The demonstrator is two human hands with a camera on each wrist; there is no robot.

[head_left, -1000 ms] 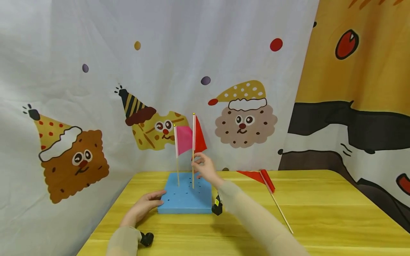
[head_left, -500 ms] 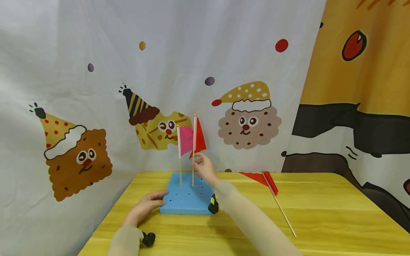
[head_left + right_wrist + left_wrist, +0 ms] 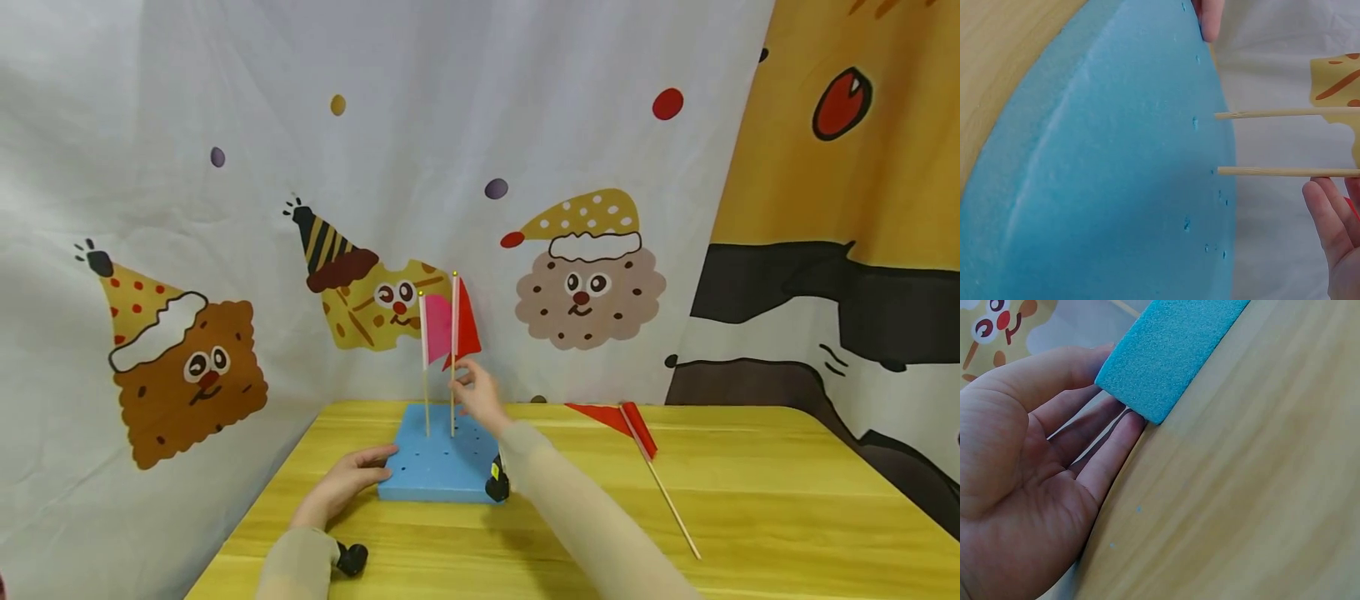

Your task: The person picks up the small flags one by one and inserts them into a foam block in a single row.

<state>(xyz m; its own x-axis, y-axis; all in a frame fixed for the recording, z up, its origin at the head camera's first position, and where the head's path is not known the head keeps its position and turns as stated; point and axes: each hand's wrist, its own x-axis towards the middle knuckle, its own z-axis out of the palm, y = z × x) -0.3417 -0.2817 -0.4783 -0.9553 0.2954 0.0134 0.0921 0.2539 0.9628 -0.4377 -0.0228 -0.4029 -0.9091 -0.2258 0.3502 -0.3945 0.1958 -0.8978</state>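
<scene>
A blue foam block (image 3: 442,479) with several small holes lies on the table. The fingers of my left hand (image 3: 347,482) touch the block's left side, extended rather than wrapped; the left wrist view shows them against the foam corner (image 3: 1166,359). My right hand (image 3: 480,398) pinches the stick of a red triangular flag (image 3: 467,325), which stands upright over the block's rear part. Left of it, a pink flag (image 3: 437,329) stands upright on its own stick. In the right wrist view, both wooden sticks (image 3: 1291,172) meet the foam; how deep they go I cannot tell.
A second red flag (image 3: 639,429) lies on the right of the wooden table (image 3: 570,467), its stick pointing toward the front. Behind the table hangs a white curtain (image 3: 420,125) with printed cartoon figures.
The head view has turned slightly, shifting the scene rightward. Relative to the block, my right hand and the red flag have moved a little left, closer to the pink flag. My left hand stays at the block.
</scene>
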